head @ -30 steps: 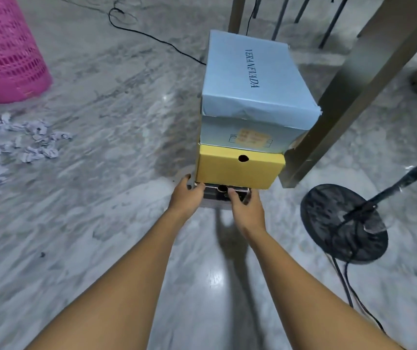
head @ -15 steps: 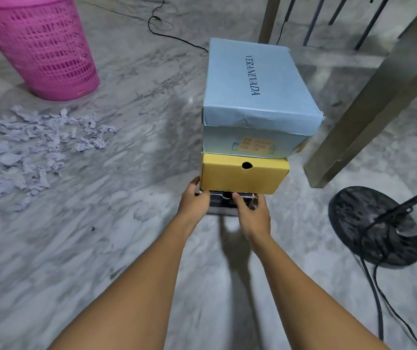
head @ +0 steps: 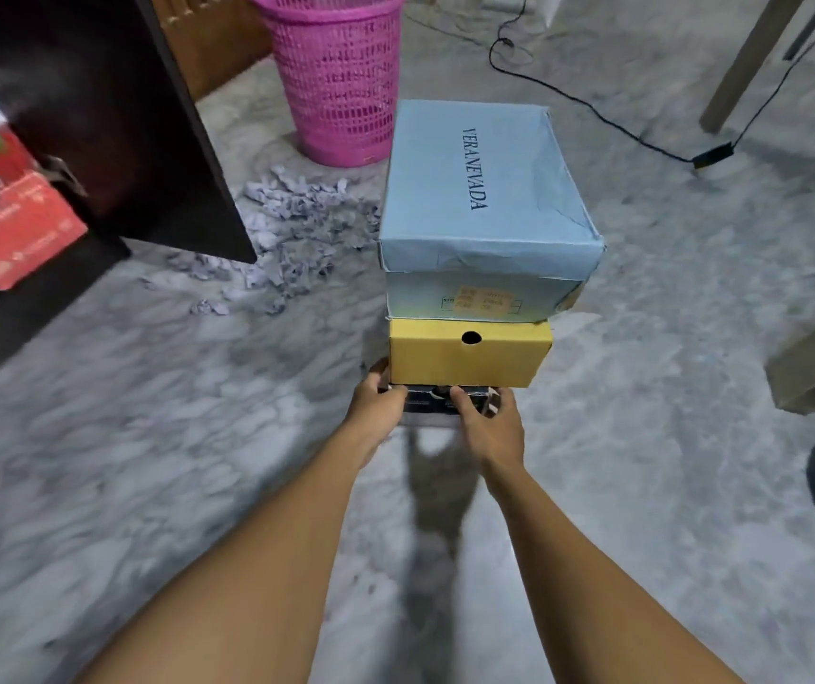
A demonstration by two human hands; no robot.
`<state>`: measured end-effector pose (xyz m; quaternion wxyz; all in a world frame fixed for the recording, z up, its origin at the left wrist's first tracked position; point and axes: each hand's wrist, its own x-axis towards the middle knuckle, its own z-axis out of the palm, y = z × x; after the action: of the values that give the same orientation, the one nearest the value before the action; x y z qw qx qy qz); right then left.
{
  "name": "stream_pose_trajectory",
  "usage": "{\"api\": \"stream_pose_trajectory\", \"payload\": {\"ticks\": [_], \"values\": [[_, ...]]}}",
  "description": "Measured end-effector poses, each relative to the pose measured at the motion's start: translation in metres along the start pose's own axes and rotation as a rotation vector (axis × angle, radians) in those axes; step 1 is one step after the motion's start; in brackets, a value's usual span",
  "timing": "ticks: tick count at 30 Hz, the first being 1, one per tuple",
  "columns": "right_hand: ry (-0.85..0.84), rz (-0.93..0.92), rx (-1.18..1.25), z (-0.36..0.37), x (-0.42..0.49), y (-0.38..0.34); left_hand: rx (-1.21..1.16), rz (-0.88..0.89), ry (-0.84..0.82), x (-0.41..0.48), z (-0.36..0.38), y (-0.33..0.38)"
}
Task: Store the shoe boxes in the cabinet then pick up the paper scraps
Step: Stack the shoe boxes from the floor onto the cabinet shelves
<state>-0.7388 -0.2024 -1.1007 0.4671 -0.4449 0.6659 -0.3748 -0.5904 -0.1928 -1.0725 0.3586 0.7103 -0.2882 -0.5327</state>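
The left hand [head: 378, 402] and right hand [head: 492, 422] grip the near end of the dark box [head: 432, 403] under the yellow box [head: 464, 360] and blue box [head: 479, 190], held off the floor [head: 149, 436] near the cabinet [head: 99, 116]; stiff card, probably light (but top-heavy), best held low and level.

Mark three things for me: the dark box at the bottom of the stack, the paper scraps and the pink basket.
dark bottom box [head: 427, 404]: head view, on the visible strip of its front face.
paper scraps [head: 297, 229]: head view, middle of the heap on the floor.
pink basket [head: 341, 81]: head view, on its mesh wall.
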Motion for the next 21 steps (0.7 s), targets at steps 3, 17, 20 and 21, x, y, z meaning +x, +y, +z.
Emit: {"api": "stream_pose_trajectory", "payload": {"ticks": [3,17,20,21], "values": [[-0.072,-0.031,-0.009,0.028,-0.014,-0.005,-0.050,-0.009,0.065,-0.008,-0.034,-0.013],[-0.124,-0.073,0.093,0.081,-0.036,-0.006,-0.104,0.039,0.201,-0.012,-0.078,-0.036],[-0.144,-0.078,0.083,0.075,-0.033,-0.008,-0.034,0.059,0.180,-0.019,-0.081,-0.027],[-0.143,-0.071,0.081,0.072,-0.032,-0.008,0.000,0.068,0.176,-0.020,-0.083,-0.024]]}}
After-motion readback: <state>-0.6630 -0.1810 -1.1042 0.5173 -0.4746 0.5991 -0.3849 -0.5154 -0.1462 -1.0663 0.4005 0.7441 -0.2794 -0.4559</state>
